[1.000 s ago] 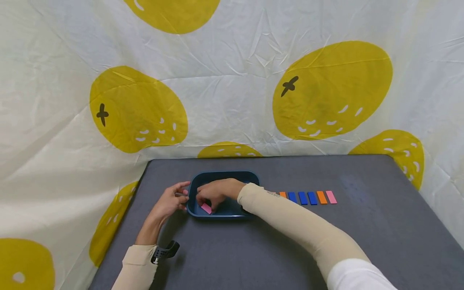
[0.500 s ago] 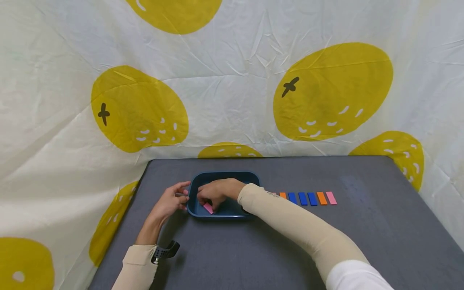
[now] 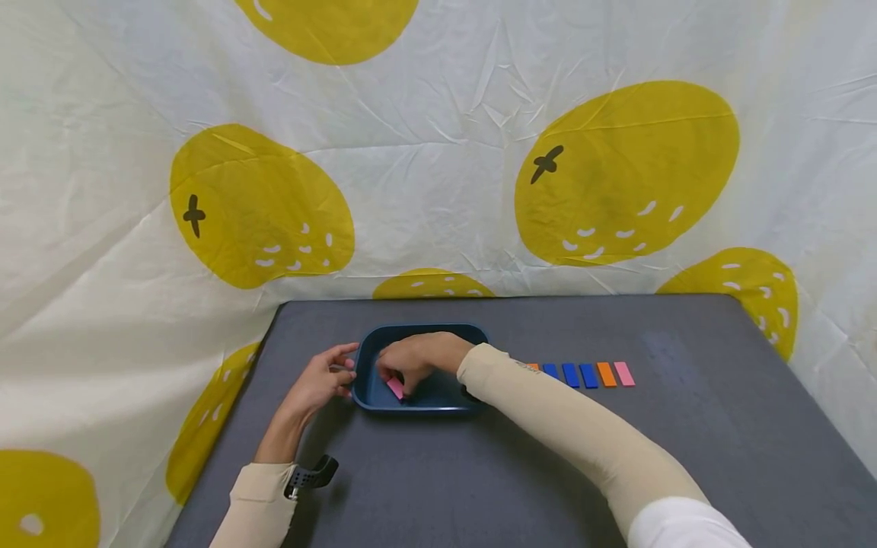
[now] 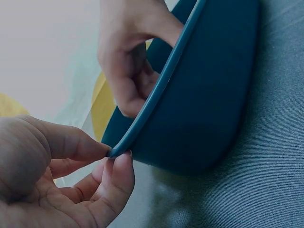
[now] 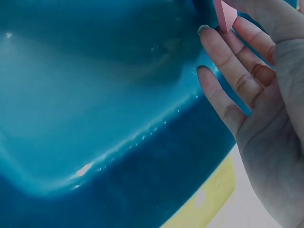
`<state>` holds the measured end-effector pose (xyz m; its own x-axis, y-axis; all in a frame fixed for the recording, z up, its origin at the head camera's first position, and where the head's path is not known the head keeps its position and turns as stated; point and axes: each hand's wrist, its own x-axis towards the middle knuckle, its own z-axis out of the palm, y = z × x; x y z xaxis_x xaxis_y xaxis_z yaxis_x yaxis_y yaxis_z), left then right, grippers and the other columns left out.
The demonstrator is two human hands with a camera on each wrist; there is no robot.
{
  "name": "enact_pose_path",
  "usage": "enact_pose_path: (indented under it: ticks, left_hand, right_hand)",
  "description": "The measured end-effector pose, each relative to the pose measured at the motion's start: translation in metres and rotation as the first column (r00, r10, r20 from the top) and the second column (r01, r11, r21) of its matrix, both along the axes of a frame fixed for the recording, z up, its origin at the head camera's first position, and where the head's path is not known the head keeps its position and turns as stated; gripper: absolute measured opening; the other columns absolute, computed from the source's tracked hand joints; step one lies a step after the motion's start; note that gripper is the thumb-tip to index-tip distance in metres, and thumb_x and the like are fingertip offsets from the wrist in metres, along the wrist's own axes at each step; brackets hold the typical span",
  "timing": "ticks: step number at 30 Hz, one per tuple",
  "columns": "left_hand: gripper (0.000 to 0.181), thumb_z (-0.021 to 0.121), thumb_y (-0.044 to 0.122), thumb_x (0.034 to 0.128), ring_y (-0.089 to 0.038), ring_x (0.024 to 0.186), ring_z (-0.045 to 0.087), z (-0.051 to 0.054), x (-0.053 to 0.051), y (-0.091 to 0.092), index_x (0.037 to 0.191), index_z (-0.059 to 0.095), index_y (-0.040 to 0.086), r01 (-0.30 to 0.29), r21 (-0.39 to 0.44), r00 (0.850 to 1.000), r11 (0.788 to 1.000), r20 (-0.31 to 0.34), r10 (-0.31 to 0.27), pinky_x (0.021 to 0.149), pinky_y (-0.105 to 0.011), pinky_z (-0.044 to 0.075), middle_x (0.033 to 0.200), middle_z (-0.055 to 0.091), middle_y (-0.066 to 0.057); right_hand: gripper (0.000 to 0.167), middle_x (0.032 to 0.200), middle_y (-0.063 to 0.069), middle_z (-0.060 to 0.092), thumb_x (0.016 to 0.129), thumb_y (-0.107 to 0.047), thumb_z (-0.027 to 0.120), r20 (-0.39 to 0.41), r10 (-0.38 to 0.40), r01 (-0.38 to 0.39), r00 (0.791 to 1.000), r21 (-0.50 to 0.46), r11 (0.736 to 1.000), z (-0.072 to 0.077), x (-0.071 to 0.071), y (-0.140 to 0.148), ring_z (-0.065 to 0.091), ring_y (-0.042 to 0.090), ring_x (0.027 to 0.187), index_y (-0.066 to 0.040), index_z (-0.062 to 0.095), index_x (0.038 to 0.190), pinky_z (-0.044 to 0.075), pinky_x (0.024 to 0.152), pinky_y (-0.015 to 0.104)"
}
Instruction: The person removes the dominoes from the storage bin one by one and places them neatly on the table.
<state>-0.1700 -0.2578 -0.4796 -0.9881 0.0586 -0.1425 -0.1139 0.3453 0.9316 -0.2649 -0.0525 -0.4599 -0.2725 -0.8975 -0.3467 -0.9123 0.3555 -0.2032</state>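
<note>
A dark blue tray [image 3: 425, 412] with a raised rim sits on the table. My left hand [image 3: 317, 387] is at its left end; in the left wrist view, thumb and finger pinch the rim of the tray [image 4: 156, 90]. My right hand [image 3: 414, 359] reaches down inside the tray and pinches a pink block [image 3: 395, 387], small, flat and tilted. The right wrist view has the pink block [image 5: 227, 18] at the top, near the fingertips, partly cut off. In the left wrist view the tray wall hides the right fingertips and the block.
Right of the tray lies a row of flat blocks on the grey table [image 3: 438, 479]: blue blocks [image 3: 571, 375], an orange block [image 3: 606, 374] and a pink block [image 3: 624, 374]. My right sleeve [image 3: 548, 411] covers the row's left end. A patterned cloth [image 3: 438, 190] hangs behind.
My right hand has shifted slightly right within the tray, and the pink block has turned steeper. The right sleeve hides more of the row. My left hand stays at the rim.
</note>
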Motion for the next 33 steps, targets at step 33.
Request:
enact_pose_path:
  ticks: [33]
  left_hand:
    - [0.057,0.056,-0.006,0.0973,-0.028,0.095,0.054,-0.008,0.000,-0.001,0.152,0.042,0.001,-0.008,-0.024,1.000,1.000,-0.009,0.008,0.070,-0.041,0.058,0.116,0.048,-0.020]
  right_hand:
    - [0.035,0.117,-0.005,0.058,0.090,-0.029,0.077,0.143,-0.130,0.161,0.981,-0.237,0.958,0.044,0.015,0.094,0.064,0.023,0.104,-0.020,0.062,0.120,0.051,0.085,0.025]
